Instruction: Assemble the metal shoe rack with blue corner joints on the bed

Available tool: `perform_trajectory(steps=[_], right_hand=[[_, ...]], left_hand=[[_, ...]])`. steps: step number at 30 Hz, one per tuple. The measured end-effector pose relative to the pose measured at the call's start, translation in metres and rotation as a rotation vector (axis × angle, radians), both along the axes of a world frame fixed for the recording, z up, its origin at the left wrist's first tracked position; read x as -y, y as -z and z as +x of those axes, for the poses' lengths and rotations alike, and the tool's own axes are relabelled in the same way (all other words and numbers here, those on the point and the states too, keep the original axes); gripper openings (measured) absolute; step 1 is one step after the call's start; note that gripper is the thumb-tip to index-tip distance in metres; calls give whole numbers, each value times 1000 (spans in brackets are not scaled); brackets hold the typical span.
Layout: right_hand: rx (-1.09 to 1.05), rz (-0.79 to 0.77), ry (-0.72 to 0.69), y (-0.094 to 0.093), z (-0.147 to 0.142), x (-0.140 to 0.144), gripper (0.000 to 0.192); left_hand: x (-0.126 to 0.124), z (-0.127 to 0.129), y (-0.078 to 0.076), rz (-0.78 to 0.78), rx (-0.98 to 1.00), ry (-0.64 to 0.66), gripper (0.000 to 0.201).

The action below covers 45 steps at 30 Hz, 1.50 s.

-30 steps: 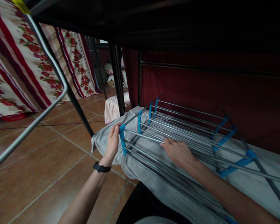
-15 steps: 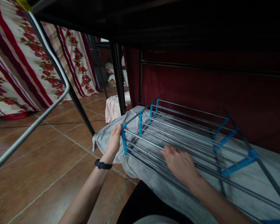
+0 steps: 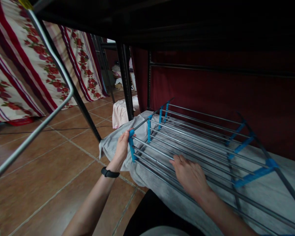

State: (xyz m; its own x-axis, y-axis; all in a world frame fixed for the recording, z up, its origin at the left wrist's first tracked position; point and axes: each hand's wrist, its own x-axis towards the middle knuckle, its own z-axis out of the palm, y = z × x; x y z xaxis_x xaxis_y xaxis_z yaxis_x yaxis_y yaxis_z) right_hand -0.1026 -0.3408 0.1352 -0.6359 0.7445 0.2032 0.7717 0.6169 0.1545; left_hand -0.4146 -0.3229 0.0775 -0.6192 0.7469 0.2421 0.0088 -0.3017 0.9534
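Observation:
A folded drying rack of grey metal rods and blue plastic joints lies flat on a grey sheet spread over a low bed. My left hand, with a black band on the wrist, grips the rack's near-left end at a blue joint. Fingers spread, my right hand lies flat on the front rods, pressing on them without closing around any.
A black bunk frame post stands just behind the rack, with dark red cloth hanging behind. Floral striped curtains hang at left. A grey metal rail crosses the left foreground over brown floor tiles. A pale bundle lies on the floor.
My right hand has slid a little toward me along the front rods. The left hand keeps its hold on the rack end, and the view has shifted slightly.

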Motion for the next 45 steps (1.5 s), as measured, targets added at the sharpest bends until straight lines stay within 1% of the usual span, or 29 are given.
perform_trajectory(steps=[5, 9, 13, 20, 25, 27, 29, 32, 33, 34, 35, 37, 39, 42, 45], right_hand=[[-24, 21, -15, -1, 0, 1, 30], [-41, 29, -21, 0, 0, 4, 27], [-57, 2, -19, 0, 0, 5, 26], [-69, -83, -5, -7, -1, 7, 28], [-68, -96, 5, -5, -4, 6, 31], [-67, -106, 6, -3, -4, 5, 31], [-71, -114, 2, -2, -4, 4, 29], [-72, -109, 2, -3, -4, 3, 26], [-69, -103, 2, -3, -4, 3, 25], [-66, -96, 3, -3, -5, 3, 25], [-65, -90, 4, -3, -5, 3, 25], [-66, -79, 6, -3, -5, 3, 25], [-66, -71, 7, -1, -5, 4, 25], [-69, -59, -1, 4, -5, 6, 27], [-90, -58, -8, 8, -4, 8, 26]], left_hand=[[1, -1, 0, -14, -14, 27, 66], [1, -1, 2, -2, -12, 26, 65], [0, -3, 4, -1, -17, 27, 65], [-1, -5, 8, 7, -31, 15, 66], [1, -2, 5, -23, -100, -6, 68], [5, 0, 1, -48, -228, -29, 66], [12, 2, -4, -53, -471, -108, 58], [23, 9, -11, -9, -1000, -309, 44], [27, 13, -14, 19, -1191, -324, 42], [31, 19, -16, 50, -1373, -294, 41], [34, 25, -19, 86, -1532, -227, 41], [37, 42, -23, 172, -1745, -65, 42], [38, 60, -26, 245, -1853, 45, 42], [34, 84, -29, 332, -1959, 176, 41], [31, 97, -31, 359, -2013, 247, 36]])
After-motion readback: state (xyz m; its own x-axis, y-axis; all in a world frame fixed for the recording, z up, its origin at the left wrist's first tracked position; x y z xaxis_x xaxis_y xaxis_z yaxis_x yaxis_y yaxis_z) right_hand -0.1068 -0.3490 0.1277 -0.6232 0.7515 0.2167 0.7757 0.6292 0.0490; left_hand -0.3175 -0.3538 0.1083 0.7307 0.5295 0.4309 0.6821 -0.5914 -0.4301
